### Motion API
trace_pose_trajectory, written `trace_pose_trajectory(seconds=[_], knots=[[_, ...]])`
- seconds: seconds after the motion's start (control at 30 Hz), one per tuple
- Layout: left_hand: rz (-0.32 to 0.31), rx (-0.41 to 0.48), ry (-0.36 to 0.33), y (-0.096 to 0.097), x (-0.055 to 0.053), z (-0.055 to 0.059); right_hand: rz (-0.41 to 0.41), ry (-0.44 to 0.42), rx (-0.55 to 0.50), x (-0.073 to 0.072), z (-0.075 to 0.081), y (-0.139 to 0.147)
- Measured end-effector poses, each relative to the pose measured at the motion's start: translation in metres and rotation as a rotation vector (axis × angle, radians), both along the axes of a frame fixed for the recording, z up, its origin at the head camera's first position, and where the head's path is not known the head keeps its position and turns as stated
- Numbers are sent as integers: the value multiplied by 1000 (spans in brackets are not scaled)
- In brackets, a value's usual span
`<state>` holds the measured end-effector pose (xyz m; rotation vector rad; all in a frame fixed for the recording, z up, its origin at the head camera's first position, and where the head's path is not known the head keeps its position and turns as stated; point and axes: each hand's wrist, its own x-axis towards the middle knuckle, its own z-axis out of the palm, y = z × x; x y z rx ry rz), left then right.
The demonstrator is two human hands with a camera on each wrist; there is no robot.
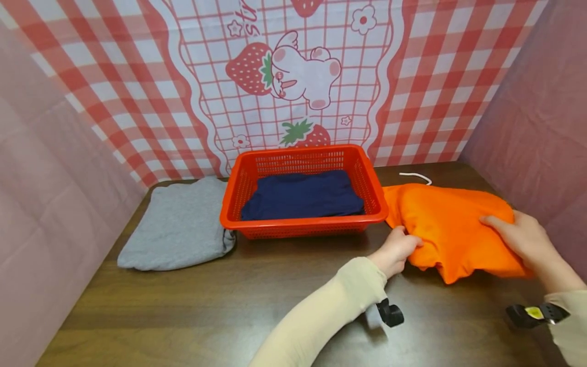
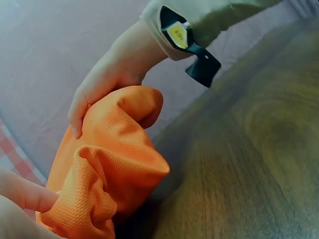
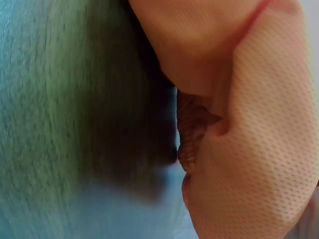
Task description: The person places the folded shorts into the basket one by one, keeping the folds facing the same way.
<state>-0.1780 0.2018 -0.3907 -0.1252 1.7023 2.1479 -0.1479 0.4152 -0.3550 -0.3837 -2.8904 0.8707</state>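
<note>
Bunched orange mesh cloth is held between both hands at the right of the table, its near edge hanging in folds. My left hand pinches its left front edge, close to the basket's right corner. My right hand grips the right side, thumb on top and fingers hidden under the fabric. In the left wrist view the orange cloth bulges in folds between the left fingers and the right hand. The right wrist view is mostly filled by the cloth, close over the tabletop.
A red plastic basket holds folded navy cloth at the back middle. Folded grey cloth lies left of it. A thin white curved piece shows behind the orange cloth. A checked strawberry-print curtain hangs behind the table.
</note>
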Motion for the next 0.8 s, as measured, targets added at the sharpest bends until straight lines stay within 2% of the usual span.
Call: trace_pose_trajectory(seconds=[0.13,0.27,0.53,0.67,0.8], knots=[[-43,68,-8,0,-3,3,-50,45,15,1,5,-3],[-95,76,3,0,-3,9,-106,65,-18,4,11,-6],[-191,161,64,-7,-2,16,-147,126,-162,7,21,-15],[-242,164,80,-11,-2,23,-182,170,-210,8,26,-23],[-262,151,88,-12,-1,31,-217,233,-303,9,33,-31]])
